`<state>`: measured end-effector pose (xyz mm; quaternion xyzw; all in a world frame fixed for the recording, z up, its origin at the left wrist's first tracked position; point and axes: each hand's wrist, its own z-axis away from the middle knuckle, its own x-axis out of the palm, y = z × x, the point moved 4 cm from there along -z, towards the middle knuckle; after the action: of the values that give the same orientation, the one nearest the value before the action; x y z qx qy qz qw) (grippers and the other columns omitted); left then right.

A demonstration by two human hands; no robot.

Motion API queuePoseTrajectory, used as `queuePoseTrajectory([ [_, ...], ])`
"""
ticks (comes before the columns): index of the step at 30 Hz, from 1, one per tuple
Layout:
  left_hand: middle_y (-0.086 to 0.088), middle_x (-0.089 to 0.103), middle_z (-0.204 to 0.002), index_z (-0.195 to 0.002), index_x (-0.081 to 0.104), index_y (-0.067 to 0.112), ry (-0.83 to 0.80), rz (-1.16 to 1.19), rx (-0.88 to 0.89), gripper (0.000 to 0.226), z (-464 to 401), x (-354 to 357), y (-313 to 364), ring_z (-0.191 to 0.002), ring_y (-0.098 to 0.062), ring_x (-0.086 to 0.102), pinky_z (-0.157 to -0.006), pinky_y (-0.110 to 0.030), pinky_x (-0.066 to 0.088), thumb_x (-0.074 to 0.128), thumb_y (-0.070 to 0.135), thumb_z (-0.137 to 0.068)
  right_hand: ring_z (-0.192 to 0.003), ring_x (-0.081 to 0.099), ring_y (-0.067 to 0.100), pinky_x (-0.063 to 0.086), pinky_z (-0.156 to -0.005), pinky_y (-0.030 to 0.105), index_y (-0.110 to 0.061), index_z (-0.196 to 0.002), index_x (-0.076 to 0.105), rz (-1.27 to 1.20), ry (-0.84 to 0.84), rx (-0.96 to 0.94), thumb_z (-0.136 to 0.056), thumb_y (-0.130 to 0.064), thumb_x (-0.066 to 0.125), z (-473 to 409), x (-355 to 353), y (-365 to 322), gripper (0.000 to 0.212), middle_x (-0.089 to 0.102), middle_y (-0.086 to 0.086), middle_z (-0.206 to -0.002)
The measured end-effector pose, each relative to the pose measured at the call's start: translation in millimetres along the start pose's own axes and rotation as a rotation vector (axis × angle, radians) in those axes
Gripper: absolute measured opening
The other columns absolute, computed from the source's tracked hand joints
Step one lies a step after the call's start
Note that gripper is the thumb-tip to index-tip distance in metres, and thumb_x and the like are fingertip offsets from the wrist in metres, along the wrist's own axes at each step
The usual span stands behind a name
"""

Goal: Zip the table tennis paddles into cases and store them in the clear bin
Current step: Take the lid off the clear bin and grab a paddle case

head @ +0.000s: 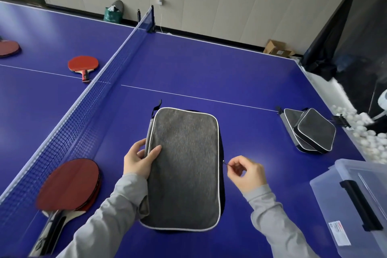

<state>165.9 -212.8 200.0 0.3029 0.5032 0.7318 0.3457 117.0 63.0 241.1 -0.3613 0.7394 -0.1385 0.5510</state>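
Nearest are the person's two grey sleeves, reaching onto the blue table tennis table [209,65], which fills most of the view and is split by the net [100,94] running from near left to far centre. At the near right edge stands the clear bin [343,176], its lid on and fastened with a black latch. In the near centre a grey case [184,165] with white piping lies flat on the table. The left hand [139,158] grips the case's left edge, thumb on top and fingers curled round the side. The right hand [247,173] is just beside the case's right edge, fingertips pinching the small zipper pull [224,162]. Near left, beside the net, lies a stack of red paddles [71,184], handles toward the camera. Right of centre, near the table's right edge, two more grey cases [310,130] lie overlapped. Across the net a red paddle [83,65] lies on the far left half, with another paddle stack [9,48] at the left edge. White balls [368,134] are heaped beyond the table's right side
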Motion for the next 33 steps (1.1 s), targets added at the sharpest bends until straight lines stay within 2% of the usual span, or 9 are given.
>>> queuePoseTrajectory([
  [3, 0.001, 0.067, -0.072, -0.104, 0.057, 0.021, 0.091, 0.009, 0.012, 0.032, -2.7, 4.9, -3.7, -0.061, -0.014, 0.06, -0.062, -0.026, 0.048, 0.075, 0.017, -0.077, -0.054, 0.05, 0.012, 0.039, -0.05, 0.012, -0.005, -0.061, 0.061, 0.025, 0.011, -0.011, -0.06, 0.013, 0.071, 16.8, 2.5, 4.5, 0.02, 0.059, 0.0, -0.052],
  [7, -0.005, 0.066, -0.075, -0.105, 0.057, 0.018, 0.179, 0.01, -0.004, 0.035, -3.9, 9.2, -13.4, -0.066, -0.021, 0.057, -0.074, -0.034, 0.048, 0.076, 0.018, -0.076, -0.054, 0.047, 0.012, 0.038, -0.049, 0.015, -0.004, -0.061, 0.061, 0.057, 0.022, -0.006, -0.055, 0.016, 0.073, 38.5, 6.9, 8.4, 0.024, 0.059, 0.002, -0.052],
  [13, -0.003, 0.059, -0.079, -0.116, 0.055, 0.011, 0.394, 0.0, -0.11, 0.045, -4.0, 6.3, -26.5, -0.063, -0.015, 0.053, -0.074, -0.026, 0.039, 0.075, 0.02, -0.076, -0.057, 0.047, 0.012, 0.038, -0.05, 0.015, -0.004, -0.061, 0.061, 0.063, 0.038, 0.045, -0.051, 0.015, 0.075, 56.2, 4.6, 17.2, 0.026, 0.059, 0.001, -0.053],
  [18, 0.001, 0.051, -0.08, -0.121, 0.052, 0.009, 0.526, 0.012, -0.222, 0.047, -3.6, 7.7, -41.3, -0.088, -0.024, 0.055, -0.08, -0.026, 0.037, 0.071, 0.022, -0.08, -0.055, 0.047, 0.01, 0.039, -0.05, 0.014, -0.006, -0.062, 0.061, 0.02, 0.019, 0.053, -0.055, 0.013, 0.074, 69.8, 11.6, 8.0, 0.024, 0.059, -0.001, -0.054],
  [21, -0.001, 0.055, -0.094, -0.122, 0.048, 0.009, 0.605, 0.062, -0.271, 0.048, 2.5, 14.2, -48.7, -0.102, -0.026, 0.056, -0.08, -0.024, 0.034, 0.069, 0.022, -0.08, -0.054, 0.045, 0.006, 0.039, -0.051, 0.013, -0.007, -0.062, 0.06, -0.032, 0.005, 0.06, -0.058, 0.01, 0.072, 77.9, 20.9, -3.2, 0.021, 0.059, -0.002, -0.055],
  [23, -0.007, 0.058, -0.103, -0.123, 0.045, 0.01, 0.664, 0.12, -0.301, 0.05, 7.0, 20.9, -51.7, -0.098, -0.027, 0.056, -0.081, -0.025, 0.033, 0.068, 0.022, -0.08, -0.054, 0.043, 0.004, 0.039, -0.051, 0.013, -0.008, -0.063, 0.06, -0.061, 0.004, 0.067, -0.06, 0.008, 0.071, 83.4, 26.2, -9.5, 0.019, 0.059, -0.002, -0.055],
  [26, -0.006, 0.052, -0.09, -0.122, 0.041, 0.015, 0.749, 0.185, -0.372, 0.05, 10.9, 29.5, -54.4, -0.081, -0.026, 0.051, -0.079, -0.029, 0.032, 0.065, 0.024, -0.08, -0.054, 0.041, 0.001, 0.039, -0.049, 0.013, -0.008, -0.064, 0.061, -0.103, -0.005, 0.078, -0.063, 0.003, 0.07, 93.1, 34.0, -18.9, 0.014, 0.058, -0.002, -0.056],
  [29, -0.005, 0.051, -0.085, -0.121, 0.039, 0.018, 0.782, 0.21, -0.39, 0.05, 10.7, 35.7, -59.5, -0.076, -0.026, 0.049, -0.077, -0.031, 0.033, 0.065, 0.025, -0.079, -0.055, 0.043, -0.002, 0.04, -0.05, 0.012, -0.008, -0.065, 0.062, -0.146, 0.007, 0.112, -0.066, 0.0, 0.07, 100.9, 41.1, -23.8, 0.012, 0.059, -0.002, -0.056],
  [33, 0.002, 0.043, -0.068, -0.121, 0.038, 0.017, 0.817, 0.239, -0.386, 0.049, 12.1, 44.0, -65.2, -0.065, -0.023, 0.045, -0.075, -0.029, 0.03, 0.064, 0.024, -0.08, -0.057, 0.05, 0.004, 0.044, -0.051, 0.015, -0.007, -0.069, 0.065, -0.219, 0.025, 0.159, -0.069, 0.0, 0.071, 105.4, 51.0, -30.1, 0.009, 0.062, 0.0, -0.06],
])
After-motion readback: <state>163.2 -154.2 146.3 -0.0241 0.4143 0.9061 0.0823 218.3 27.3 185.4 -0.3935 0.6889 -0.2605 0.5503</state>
